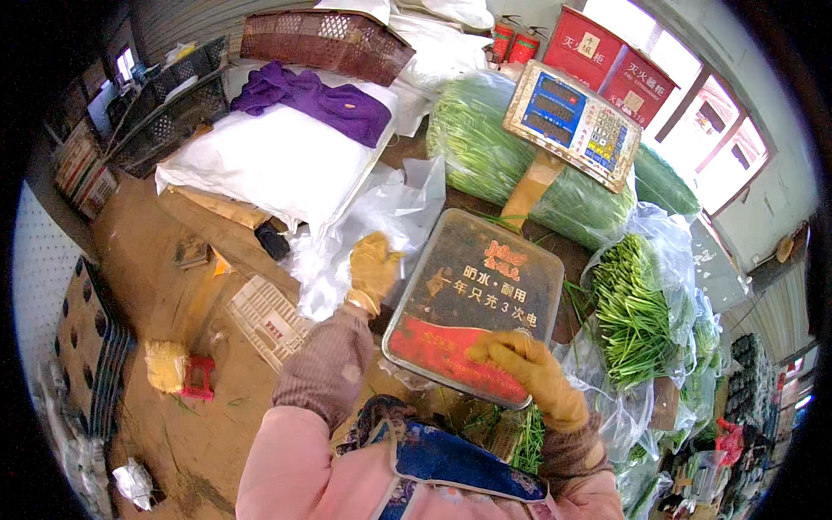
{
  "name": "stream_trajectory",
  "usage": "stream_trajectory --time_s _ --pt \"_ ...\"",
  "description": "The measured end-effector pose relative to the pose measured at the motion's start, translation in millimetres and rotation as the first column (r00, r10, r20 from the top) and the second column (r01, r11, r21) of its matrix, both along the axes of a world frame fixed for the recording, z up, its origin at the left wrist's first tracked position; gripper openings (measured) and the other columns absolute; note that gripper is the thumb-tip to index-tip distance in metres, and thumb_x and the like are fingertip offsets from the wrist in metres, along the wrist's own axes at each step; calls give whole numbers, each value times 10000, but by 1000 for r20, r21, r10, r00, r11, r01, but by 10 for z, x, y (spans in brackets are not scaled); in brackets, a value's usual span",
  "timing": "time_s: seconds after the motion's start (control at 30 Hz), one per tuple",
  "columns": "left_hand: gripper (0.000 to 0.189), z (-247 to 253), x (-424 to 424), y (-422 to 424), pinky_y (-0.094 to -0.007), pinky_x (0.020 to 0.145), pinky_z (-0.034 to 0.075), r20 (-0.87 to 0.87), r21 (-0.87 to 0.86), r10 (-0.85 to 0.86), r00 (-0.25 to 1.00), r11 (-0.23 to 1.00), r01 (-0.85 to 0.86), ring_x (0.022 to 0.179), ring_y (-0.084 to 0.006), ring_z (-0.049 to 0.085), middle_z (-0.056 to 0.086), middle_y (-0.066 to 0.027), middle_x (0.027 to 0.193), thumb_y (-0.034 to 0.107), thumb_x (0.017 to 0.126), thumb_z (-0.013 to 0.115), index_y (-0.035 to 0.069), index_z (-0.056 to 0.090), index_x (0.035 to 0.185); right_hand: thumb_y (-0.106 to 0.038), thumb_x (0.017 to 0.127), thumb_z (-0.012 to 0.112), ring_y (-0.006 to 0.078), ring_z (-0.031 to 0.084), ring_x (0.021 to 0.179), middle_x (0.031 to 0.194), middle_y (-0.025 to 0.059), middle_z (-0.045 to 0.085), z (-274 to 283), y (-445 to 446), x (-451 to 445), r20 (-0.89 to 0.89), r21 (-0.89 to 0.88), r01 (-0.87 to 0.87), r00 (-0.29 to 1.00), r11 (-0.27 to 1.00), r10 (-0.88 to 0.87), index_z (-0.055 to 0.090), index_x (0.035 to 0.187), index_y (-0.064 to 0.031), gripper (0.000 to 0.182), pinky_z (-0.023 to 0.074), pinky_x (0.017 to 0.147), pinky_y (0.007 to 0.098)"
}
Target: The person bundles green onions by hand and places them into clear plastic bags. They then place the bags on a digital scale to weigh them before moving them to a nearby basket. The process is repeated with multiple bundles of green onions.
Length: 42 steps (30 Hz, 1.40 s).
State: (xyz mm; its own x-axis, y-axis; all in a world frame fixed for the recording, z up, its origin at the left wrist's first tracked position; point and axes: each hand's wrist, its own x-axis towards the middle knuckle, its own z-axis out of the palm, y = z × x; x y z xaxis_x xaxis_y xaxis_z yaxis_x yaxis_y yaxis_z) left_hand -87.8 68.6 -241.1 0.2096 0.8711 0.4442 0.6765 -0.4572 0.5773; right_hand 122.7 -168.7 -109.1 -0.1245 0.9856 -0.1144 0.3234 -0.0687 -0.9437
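Note:
My left hand (374,272), in a yellow work glove, is over a pile of clear plastic bags (331,260) left of the scale. Its fingers look bent and are blurred, so a grip on the plastic cannot be made out. Before me stands a weighing scale with a black and red platform (478,305) that bears writing. Its display and keypad panel (572,127) sits on a post at the far side. My right hand (530,374), gloved too, lies over the platform's near right part with the fingers curled. Whether it holds anything is hidden.
Bagged green stalks (481,136) lie behind the scale; another open bag of stalks (634,312) is at the right. A purple cloth (312,101) covers part of a white sack stack (266,162). A plastic crate (270,322) and small red stool (197,377) are on the left.

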Motion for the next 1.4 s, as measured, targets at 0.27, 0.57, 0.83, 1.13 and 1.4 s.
stream_trajectory --time_s 0.27,0.57,0.83,1.13,1.4 --pt "283 737 300 -918 -389 1042 326 270 162 -844 464 515 842 1166 -327 484 566 -146 1203 91 818 623 51 619 1099 -117 876 529 200 611 881 956 64 639 -333 932 -102 -101 122 263 962 957 -252 607 1118 -46 264 462 836 320" --pt "293 807 564 -1008 -399 998 380 296 106 -675 675 726 680 1112 -335 531 623 -152 1080 156 821 652 44 622 1091 -227 813 678 124 570 734 872 27 620 -866 198 828 -503 -110 734 540 670 -675 599 1078 -7 354 452 654 269" --pt "555 393 1336 -1498 -541 1084 156 -398 -248 -684 611 721 647 1328 -348 300 440 -135 1360 468 817 570 184 501 1289 -248 807 659 147 570 642 790 52 633 -862 -781 1279 -439 -242 841 349 483 -828 617 936 1 283 458 604 282" --pt "479 472 1374 -1415 -584 1058 148 -379 -370 -660 649 751 547 1321 -346 303 456 -122 1337 426 802 594 173 576 1208 -333 831 653 213 641 850 966 142 647 -1280 -1469 1725 -431 -413 761 321 500 -843 561 1020 27 417 512 683 298" --pt "293 395 1415 -1438 -530 968 298 -168 -267 -655 737 750 606 1137 -341 482 575 -116 1080 349 813 595 73 682 864 -374 826 631 168 546 648 810 66 609 -1608 -1347 1911 260 -147 810 585 567 -768 588 908 9 394 452 590 297"
